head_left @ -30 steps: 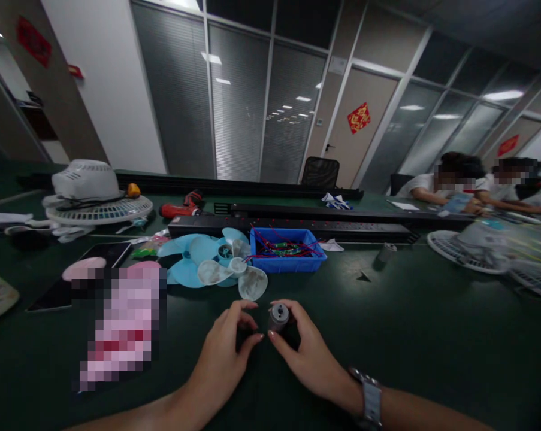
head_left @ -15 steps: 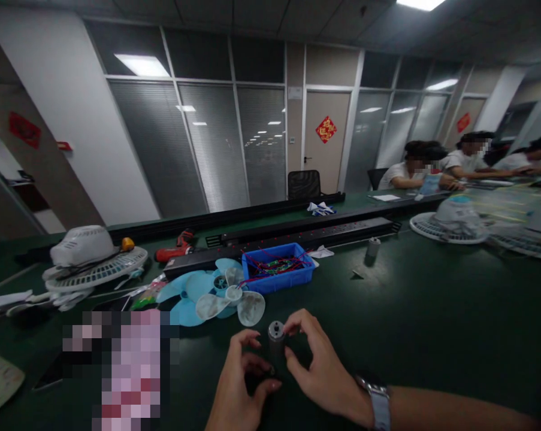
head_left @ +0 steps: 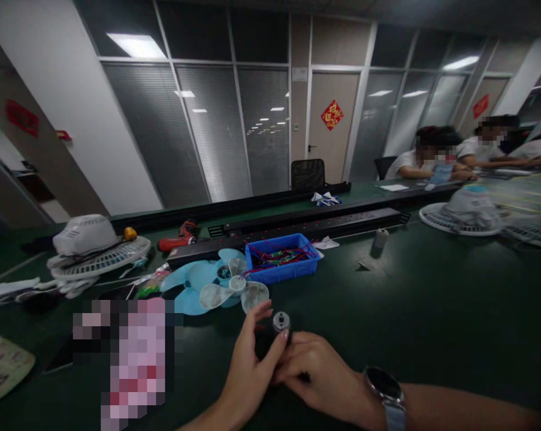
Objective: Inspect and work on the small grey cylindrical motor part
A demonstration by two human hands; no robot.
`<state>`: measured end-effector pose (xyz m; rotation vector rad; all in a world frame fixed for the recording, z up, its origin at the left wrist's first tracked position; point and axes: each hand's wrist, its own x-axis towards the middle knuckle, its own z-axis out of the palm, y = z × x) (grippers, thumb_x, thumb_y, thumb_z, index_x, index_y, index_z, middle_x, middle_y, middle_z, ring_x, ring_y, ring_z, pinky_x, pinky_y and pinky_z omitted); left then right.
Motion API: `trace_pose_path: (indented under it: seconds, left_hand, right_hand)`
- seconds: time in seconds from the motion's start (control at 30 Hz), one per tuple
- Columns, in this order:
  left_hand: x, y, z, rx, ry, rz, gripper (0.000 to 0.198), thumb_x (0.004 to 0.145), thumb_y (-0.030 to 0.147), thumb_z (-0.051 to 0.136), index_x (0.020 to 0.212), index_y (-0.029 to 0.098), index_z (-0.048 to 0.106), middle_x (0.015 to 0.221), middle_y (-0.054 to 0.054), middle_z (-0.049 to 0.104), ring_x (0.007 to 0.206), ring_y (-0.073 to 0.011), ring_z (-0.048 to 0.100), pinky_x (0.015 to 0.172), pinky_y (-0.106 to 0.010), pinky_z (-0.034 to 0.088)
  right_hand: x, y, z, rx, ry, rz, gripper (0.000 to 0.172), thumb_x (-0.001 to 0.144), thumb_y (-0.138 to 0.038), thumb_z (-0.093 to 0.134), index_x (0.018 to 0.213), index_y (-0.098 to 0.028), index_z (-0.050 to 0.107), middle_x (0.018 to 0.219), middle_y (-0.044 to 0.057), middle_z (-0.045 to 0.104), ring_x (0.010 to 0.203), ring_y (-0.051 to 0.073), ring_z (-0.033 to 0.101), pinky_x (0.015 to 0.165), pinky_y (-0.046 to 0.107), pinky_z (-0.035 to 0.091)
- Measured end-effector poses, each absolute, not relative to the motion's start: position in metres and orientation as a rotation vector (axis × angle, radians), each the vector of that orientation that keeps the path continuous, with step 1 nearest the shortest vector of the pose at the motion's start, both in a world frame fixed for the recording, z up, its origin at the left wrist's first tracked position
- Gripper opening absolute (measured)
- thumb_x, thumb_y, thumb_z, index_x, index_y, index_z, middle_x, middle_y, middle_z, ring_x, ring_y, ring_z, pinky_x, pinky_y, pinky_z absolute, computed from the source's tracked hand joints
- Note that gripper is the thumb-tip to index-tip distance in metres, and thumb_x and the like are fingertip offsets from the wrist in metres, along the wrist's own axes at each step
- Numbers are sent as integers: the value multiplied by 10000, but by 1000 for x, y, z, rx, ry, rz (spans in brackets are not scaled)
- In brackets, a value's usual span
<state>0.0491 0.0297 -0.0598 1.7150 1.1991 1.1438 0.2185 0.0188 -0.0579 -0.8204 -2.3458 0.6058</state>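
A small grey metal cylinder [head_left: 280, 322], like a little motor with a round silver end, stands upright on the dark green table [head_left: 432, 311]. My left hand [head_left: 251, 365] curls round its left side, thumb tip against its top edge. My right hand [head_left: 324, 378], with a watch on the wrist, is closed low against its base, fingers pressed together next to the left hand. Just beyond lie a translucent fan blade [head_left: 234, 292] on a light blue fan blade [head_left: 190, 285].
A blue bin [head_left: 281, 258] of red wires sits behind the blades, with black power strips [head_left: 297, 230] beyond. A white fan guard and motor housing [head_left: 94, 248] and a red drill [head_left: 178, 238] lie left. Another small cylinder [head_left: 380, 237] stands mid-table. People sit at far right.
My hands were apart on either side of the cylinder; now they have closed together on it, the right hand dropping to its base. The head camera shifted slightly.
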Motion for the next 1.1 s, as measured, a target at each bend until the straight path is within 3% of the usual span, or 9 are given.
trace_pose_path:
  seconds: [0.17,0.3,0.43,0.6,0.8,0.93,1.1]
  left_hand:
    - [51,37,-58,1745,1137,1012,416,889,310,572,1298,246,527,1306,-72,607,1212,-263,560,1065,-450,407]
    - [50,37,-60,1772,1152,1014,412,844,220,607,1255,242,581,1220,-53,669,1133,-253,617,1009,-418,463]
    - [50,36,-60,1752,1169,1044,371,846,193,591,1216,215,601,1195,-64,680,1117,-244,628,1001,-411,475]
    - [50,35,-58,1731,1209,1062,336,838,221,627,1174,212,616,1162,-65,691,1088,-250,640,975,-412,494]
    - [49,36,-58,1769,1220,1035,348,844,228,639,1191,233,604,1172,-46,687,1098,-244,635,982,-412,487]
    - [48,36,-59,1771,1207,994,386,834,217,666,1213,254,600,1180,-28,692,1083,-241,643,958,-404,497]
    - [49,34,-56,1770,1092,992,369,820,196,696,1176,260,621,1118,-6,715,1002,-214,671,893,-345,526]
  right_hand:
    - [227,20,-63,-860,-2318,618,386,865,-21,593,985,-349,757,989,-65,760,981,150,617,876,296,397]
    - [231,20,-58,-837,-2269,625,407,837,39,558,913,-298,773,927,-54,770,858,125,657,803,272,430]
    - [245,27,-52,-867,-2165,564,417,807,58,524,883,-272,768,967,-19,764,887,139,690,799,272,481]
    - [270,41,-52,-1070,-2000,452,339,838,10,528,891,-252,736,1100,37,704,1024,189,668,870,331,527]
    - [276,52,-56,-1109,-1940,533,225,826,-46,647,938,-230,710,998,42,711,916,192,687,807,336,565]
    - [267,50,-39,-1031,-1847,554,212,822,-71,685,971,-222,682,996,37,702,901,173,684,783,301,577]
    - [243,44,-12,-797,-1896,616,248,830,-82,698,1015,-240,648,1014,15,691,975,161,662,872,300,553]
